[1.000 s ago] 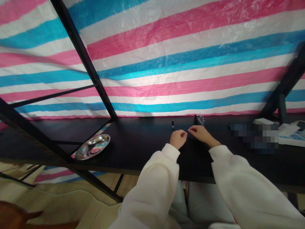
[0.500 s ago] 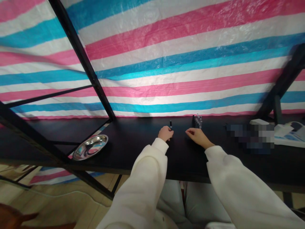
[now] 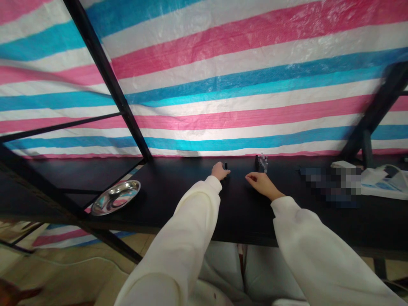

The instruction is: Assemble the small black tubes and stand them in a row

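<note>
The left hand [image 3: 219, 171], near the middle of the frame, is curving its fingers and thumb about a small dark cylinder [image 3: 226, 165] that is standing about upright on the black table [image 3: 178, 191]. Its upper end is showing between finger and thumb; whether they are pressing on it or only standing beside it, I cannot tell. The right hand [image 3: 262, 184], a little to the right in the frame, is holding its fingertips drawn together just above the tabletop. Nothing is showing between them, though something thin could be hiding at this size.

If the left fingers are closing unevenly, the cylinder could tip, since it is looking narrow for its height; a nudge from the thumb would be enough. Should it fall on its side, its round shape could set it rolling across the smooth surface.

Just beyond the right hand, a dark upright object [image 3: 257, 162] is standing with a pale, knobbly cluster [image 3: 263, 163] close against it. A careless sweep of the right knuckles could knock either, because they are sitting so near.

Farther out, a shiny metal dish [image 3: 116, 199] is lying at the left of the frame, near the table's front edge, where a wide swing of the left sleeve [image 3: 191, 212] could push it. At the right, a pale object [image 3: 382, 183] is resting beside a blurred-out patch.
</note>
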Demonstrator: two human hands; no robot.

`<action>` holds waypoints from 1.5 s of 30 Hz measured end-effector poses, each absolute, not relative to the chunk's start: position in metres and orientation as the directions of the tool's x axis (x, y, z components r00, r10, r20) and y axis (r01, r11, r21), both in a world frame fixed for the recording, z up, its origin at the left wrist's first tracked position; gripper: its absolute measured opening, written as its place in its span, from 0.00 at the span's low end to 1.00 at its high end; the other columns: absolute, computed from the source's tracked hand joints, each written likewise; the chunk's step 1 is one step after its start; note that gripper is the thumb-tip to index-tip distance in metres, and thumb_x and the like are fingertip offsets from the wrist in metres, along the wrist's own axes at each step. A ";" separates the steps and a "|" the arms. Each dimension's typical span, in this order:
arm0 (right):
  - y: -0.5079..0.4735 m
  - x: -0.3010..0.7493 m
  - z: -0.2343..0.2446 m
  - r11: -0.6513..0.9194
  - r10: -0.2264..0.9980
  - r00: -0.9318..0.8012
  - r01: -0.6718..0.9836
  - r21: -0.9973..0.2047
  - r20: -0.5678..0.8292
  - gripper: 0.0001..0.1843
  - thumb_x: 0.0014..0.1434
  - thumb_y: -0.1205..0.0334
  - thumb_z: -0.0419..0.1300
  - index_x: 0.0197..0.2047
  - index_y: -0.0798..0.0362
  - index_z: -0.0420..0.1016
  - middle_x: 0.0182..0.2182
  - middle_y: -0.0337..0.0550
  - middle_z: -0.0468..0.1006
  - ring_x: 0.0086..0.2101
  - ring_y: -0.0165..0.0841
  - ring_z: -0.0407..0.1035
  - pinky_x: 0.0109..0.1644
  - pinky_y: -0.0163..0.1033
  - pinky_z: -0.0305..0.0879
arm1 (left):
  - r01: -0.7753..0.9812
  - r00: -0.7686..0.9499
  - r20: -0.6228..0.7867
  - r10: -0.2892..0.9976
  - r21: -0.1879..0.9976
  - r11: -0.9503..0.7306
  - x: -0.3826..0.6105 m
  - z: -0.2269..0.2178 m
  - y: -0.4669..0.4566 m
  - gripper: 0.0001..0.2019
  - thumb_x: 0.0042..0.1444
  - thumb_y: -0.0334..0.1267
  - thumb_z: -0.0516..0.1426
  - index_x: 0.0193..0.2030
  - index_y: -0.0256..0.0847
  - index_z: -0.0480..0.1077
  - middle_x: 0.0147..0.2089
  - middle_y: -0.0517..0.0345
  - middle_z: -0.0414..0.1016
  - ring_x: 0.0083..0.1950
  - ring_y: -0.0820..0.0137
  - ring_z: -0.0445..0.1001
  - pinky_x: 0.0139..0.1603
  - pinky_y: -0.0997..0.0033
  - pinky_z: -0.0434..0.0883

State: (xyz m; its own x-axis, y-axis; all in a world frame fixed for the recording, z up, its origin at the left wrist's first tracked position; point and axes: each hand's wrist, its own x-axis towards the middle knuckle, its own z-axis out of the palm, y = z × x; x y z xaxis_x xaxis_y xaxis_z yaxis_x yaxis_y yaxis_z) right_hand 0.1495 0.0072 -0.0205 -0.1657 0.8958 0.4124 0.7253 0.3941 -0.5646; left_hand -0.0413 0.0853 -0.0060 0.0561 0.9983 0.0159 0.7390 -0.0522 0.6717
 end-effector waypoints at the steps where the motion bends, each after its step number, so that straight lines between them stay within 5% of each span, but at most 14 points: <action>1: 0.007 0.149 -0.021 0.392 0.897 -0.164 0.724 -0.567 0.410 0.15 0.54 0.57 0.51 0.32 0.56 0.76 0.24 0.44 0.76 0.25 0.32 0.67 0.31 0.36 0.61 | 0.748 0.061 0.045 0.997 0.659 -0.076 -0.041 -0.007 0.087 0.21 0.45 0.39 0.61 0.45 0.33 0.65 0.30 0.51 0.74 0.25 0.72 0.71 0.27 0.76 0.66; 6: 0.007 0.149 -0.020 0.400 0.896 -0.179 0.724 -0.562 0.407 0.15 0.54 0.57 0.51 0.33 0.55 0.76 0.24 0.43 0.76 0.25 0.32 0.68 0.32 0.36 0.61 | 0.788 0.093 0.151 0.984 0.593 -0.165 -0.039 -0.010 0.092 0.06 0.48 0.36 0.58 0.31 0.35 0.71 0.30 0.49 0.75 0.34 0.69 0.74 0.37 0.73 0.68; 12: 0.007 0.150 -0.018 0.387 0.901 -0.163 0.722 -0.574 0.402 0.15 0.54 0.56 0.51 0.32 0.56 0.76 0.23 0.43 0.75 0.24 0.31 0.67 0.30 0.35 0.60 | 0.737 0.090 0.183 0.979 0.649 -0.189 -0.036 -0.009 0.084 0.06 0.47 0.36 0.58 0.26 0.34 0.70 0.29 0.51 0.75 0.32 0.70 0.73 0.34 0.73 0.68; 18: 0.002 0.148 -0.011 0.372 0.894 -0.092 0.698 -0.612 0.439 0.21 0.57 0.50 0.46 0.27 0.55 0.72 0.21 0.42 0.72 0.24 0.31 0.65 0.30 0.36 0.59 | 0.342 0.083 0.250 0.965 0.902 -0.263 -0.010 0.007 0.049 0.07 0.51 0.37 0.55 0.30 0.33 0.68 0.29 0.53 0.74 0.20 0.79 0.66 0.18 0.80 0.61; 24: 0.000 0.142 -0.006 0.258 0.960 0.000 0.376 -0.890 0.279 0.27 0.54 0.38 0.45 0.30 0.55 0.69 0.19 0.39 0.68 0.16 0.25 0.58 0.18 0.32 0.54 | 0.022 0.071 0.214 0.974 0.976 -0.216 0.010 0.005 0.021 0.08 0.51 0.37 0.55 0.36 0.34 0.66 0.27 0.60 0.71 0.14 0.85 0.58 0.14 0.81 0.57; 31: 0.001 0.142 -0.009 0.184 0.983 -0.045 0.276 -0.943 0.179 0.25 0.50 0.38 0.51 0.22 0.54 0.64 0.11 0.33 0.60 0.13 0.23 0.54 0.15 0.30 0.48 | -0.055 0.176 0.146 0.973 0.989 -0.139 0.007 -0.002 0.008 0.08 0.50 0.36 0.56 0.36 0.35 0.65 0.26 0.63 0.68 0.12 0.85 0.57 0.14 0.80 0.56; 45: -0.006 0.142 -0.005 0.142 0.984 -0.123 0.133 -0.981 0.125 0.24 0.47 0.39 0.55 0.24 0.54 0.64 0.13 0.33 0.62 0.14 0.23 0.55 0.17 0.30 0.48 | -0.127 0.271 0.059 0.961 0.992 -0.025 0.006 0.002 0.002 0.15 0.46 0.43 0.59 0.37 0.35 0.67 0.23 0.63 0.68 0.13 0.84 0.57 0.14 0.81 0.49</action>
State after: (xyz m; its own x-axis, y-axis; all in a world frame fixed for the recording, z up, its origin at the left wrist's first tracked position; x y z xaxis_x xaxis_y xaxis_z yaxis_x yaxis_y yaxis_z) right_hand 0.1423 -0.0057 -0.0046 -0.1234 0.9844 0.1253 0.1333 0.1415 -0.9809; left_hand 0.0061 0.0022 0.0018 0.2714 0.9607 0.0591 -0.1274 -0.0250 0.9915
